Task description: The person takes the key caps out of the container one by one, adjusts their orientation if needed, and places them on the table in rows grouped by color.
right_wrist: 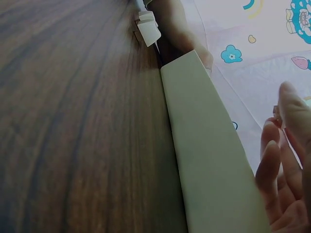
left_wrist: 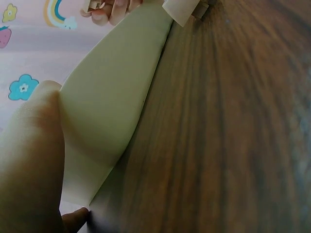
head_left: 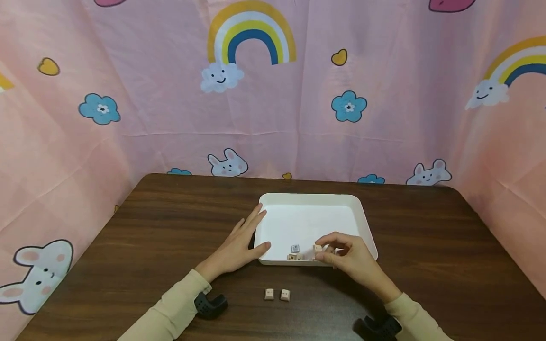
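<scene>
A white tray [head_left: 309,200] lies on the table, its side wall [left_wrist: 112,92] filling much of the left wrist view. My left hand [head_left: 240,244], fingers spread and fairly straight, rests against the tray's left edge. Over the near right part of the tray, my right hand [head_left: 356,260] pinches a small beige keycap [head_left: 317,248] between thumb and fingertips; the right wrist view shows this keycap [right_wrist: 276,112] raised above the rim. Inside the tray, near its front wall, are a greyish keycap [head_left: 295,248] and a beige keycap [head_left: 292,257] among several. My right fingers partly hide that corner.
Two pale keycaps [head_left: 269,294] [head_left: 285,295] sit side by side on the dark wooden table [head_left: 192,208], in front of the tray. A pink patterned curtain [head_left: 170,118] hangs behind and at both sides. Each wrist carries a black band [head_left: 211,306].
</scene>
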A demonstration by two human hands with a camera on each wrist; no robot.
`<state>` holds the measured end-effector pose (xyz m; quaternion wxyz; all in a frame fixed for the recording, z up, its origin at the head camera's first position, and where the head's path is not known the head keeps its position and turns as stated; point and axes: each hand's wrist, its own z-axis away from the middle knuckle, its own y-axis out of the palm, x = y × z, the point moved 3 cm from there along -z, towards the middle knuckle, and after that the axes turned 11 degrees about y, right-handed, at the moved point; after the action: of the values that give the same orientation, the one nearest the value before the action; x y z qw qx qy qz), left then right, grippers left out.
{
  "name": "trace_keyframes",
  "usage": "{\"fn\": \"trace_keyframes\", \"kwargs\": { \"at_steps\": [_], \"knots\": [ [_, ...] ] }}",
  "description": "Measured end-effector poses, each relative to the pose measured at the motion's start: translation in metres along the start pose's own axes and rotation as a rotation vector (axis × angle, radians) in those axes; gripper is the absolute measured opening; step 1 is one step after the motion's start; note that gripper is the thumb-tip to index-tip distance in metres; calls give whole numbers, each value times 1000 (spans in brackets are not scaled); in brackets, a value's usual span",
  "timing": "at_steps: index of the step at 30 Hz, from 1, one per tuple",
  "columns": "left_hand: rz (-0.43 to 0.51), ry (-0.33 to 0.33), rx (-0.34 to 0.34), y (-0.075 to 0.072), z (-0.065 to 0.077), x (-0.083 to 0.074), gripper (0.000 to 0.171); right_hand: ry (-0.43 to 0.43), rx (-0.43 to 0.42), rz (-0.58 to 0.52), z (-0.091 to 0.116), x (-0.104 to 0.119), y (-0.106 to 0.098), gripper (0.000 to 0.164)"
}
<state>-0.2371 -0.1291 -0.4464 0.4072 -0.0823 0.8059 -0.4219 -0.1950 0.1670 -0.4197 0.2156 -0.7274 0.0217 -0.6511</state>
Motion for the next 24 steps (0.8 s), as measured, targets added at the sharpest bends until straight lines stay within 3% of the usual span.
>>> {"fn": "trace_keyframes", "kwargs": {
  "at_steps": [12,15,24],
  "knots": [
    [-4,7,-11,2,1,3,83,-23,28,22,3,1,1,20],
    [-5,6,-11,2,2,3,82,-113,-8,45,3,2,4,19],
    [-5,-1,-3,1,1,2,83,-517,-155,117,9,-1,14,36]
  ]
}}
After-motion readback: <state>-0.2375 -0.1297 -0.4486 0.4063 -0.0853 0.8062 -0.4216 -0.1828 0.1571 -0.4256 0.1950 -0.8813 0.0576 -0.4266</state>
